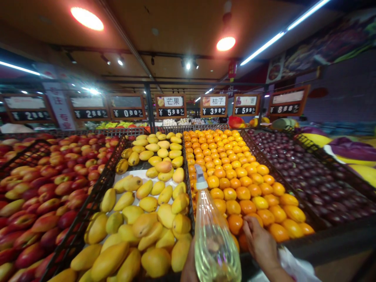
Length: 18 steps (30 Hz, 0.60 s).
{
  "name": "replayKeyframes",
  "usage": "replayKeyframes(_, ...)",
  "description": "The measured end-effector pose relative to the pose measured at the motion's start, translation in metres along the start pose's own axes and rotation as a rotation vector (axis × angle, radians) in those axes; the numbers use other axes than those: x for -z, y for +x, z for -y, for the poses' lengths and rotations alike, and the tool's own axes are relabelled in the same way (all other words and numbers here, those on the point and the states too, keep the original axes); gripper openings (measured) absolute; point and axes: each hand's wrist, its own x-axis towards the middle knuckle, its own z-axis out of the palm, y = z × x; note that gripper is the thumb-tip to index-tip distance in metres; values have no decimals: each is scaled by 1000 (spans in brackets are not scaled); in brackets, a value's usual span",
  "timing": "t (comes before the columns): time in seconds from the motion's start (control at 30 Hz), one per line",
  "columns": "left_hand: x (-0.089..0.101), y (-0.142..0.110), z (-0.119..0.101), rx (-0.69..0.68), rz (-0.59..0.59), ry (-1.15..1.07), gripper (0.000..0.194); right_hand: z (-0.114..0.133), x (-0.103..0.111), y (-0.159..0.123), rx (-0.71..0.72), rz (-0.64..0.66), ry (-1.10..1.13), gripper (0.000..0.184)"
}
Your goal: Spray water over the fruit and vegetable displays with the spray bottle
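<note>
Fingers [249, 228] of a shopper's right hand [263, 247] curl together at the front rows of oranges [235, 183] in a fruit aisle; whether they pinch one, I cannot tell from where I stand. In the head camera's one view, a clear bottle [216, 239] of pale liquid rises just left of those fingers, in front of the oranges. Its long axis runs nearly upright, its nozzle [200, 176] tipped slightly left and toward the back of the stall. The left hand [188, 264] is nearer the bottle, gripping its lower left side, fingertips hidden behind it; the right is nearer the fruit, apart from the bottle. Mangoes [149, 203] fill the crate to the left, apples [47, 192] beyond, purple fruit [308, 176] to the right, beneath price signs [214, 106].
</note>
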Motion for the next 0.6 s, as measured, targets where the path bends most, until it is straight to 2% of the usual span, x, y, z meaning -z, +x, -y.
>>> replayKeyframes(0.17,20,58,30,155,15,17,29,-1,1,0,14,-4,29,44)
replayKeyframes(0.27,28,71,38,214,21,10,32,-1,1,0,12,0,37,45)
replayKeyframes(0.33,29,66,38,231,22,-6,33,0,2,0,9,5,40,46)
replayKeyframes(0.43,27,43,31,210,13,-51,31,0,3,0,5,14,37,46)
replayKeyframes(0.6,10,3,9,108,14,-181,37,1,3,0,-22,15,12,44)
